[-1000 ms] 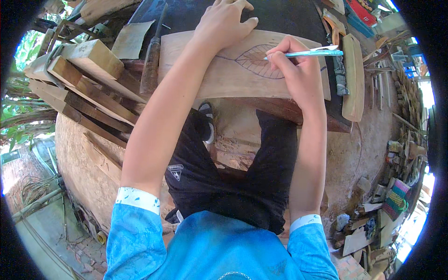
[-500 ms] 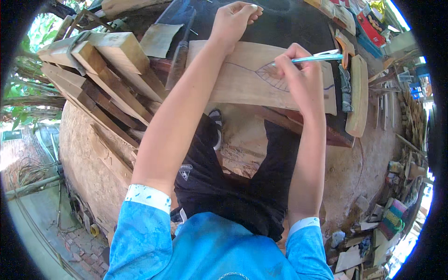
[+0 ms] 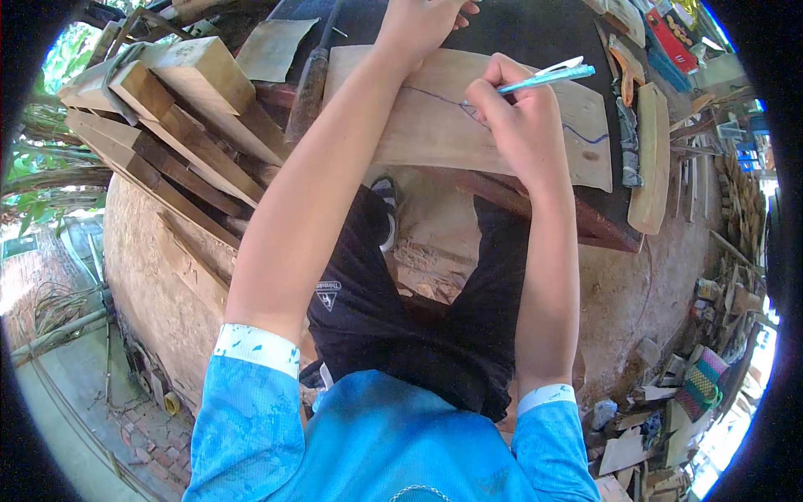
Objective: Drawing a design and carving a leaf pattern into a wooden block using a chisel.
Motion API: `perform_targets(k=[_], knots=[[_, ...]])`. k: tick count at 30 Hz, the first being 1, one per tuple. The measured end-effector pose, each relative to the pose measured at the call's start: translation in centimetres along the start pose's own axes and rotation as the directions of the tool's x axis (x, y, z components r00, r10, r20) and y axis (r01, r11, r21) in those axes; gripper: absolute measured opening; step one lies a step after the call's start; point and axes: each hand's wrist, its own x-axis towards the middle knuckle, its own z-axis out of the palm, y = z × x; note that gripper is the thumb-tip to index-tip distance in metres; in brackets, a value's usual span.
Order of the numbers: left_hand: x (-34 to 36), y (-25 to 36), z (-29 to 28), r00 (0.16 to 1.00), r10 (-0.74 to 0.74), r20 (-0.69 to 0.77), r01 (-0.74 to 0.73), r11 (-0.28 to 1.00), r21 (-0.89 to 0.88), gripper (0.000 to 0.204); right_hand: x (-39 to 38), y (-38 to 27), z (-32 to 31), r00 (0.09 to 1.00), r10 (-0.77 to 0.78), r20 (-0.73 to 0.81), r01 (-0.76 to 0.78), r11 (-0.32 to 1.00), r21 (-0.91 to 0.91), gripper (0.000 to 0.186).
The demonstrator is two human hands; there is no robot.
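Note:
A pale, slightly curved wooden board (image 3: 435, 138) lies across the dark tabletop in front of me. A wavy dark-blue line runs along it, with strokes branching from it near the middle, partly hidden by my fingers. My right hand (image 3: 531, 117) is closed round a light-blue pen (image 3: 556, 77), its tip on the board at the line's fork. At the far edge of the board, my left hand (image 3: 418, 29) rests with curled fingers; the picture's top edge cuts off part of it. Nothing shows in that hand.
Left of the board lie a dark wooden-handled tool (image 3: 307, 96) and a flat pale piece (image 3: 274, 48). Thick timber beams (image 3: 196, 71) stand at the left. A brush (image 3: 627, 71) and a curved wood block (image 3: 650, 159) lie along the table's right side. Scraps litter the ground at right.
The view has shifted, so the board sits higher in the picture. My right hand has moved the pen tip left to the fork in the line. My left hand stays at the board's far edge.

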Motion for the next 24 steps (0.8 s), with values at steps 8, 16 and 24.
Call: perform_targets(k=[8,16,24], knots=[[0.02,-0.04,-0.01,1.0,0.006,0.028,-0.007,1.0,0.03,0.024,-0.07,-0.07,0.09,1.0,-0.015,-0.012,0.015,1.0,-0.026,0.027],[0.06,0.14,0.16,1.0,-0.02,0.015,0.019,0.999,0.044,0.025,-0.18,-0.11,-0.01,1.0,-0.023,-0.003,0.023,1.0,-0.018,0.026],[0.12,0.16,0.06,1.0,-0.011,0.022,0.01,0.998,0.055,0.025,-0.06,0.13,0.05,0.999,-0.046,-0.01,0.045,0.999,-0.027,0.026]])
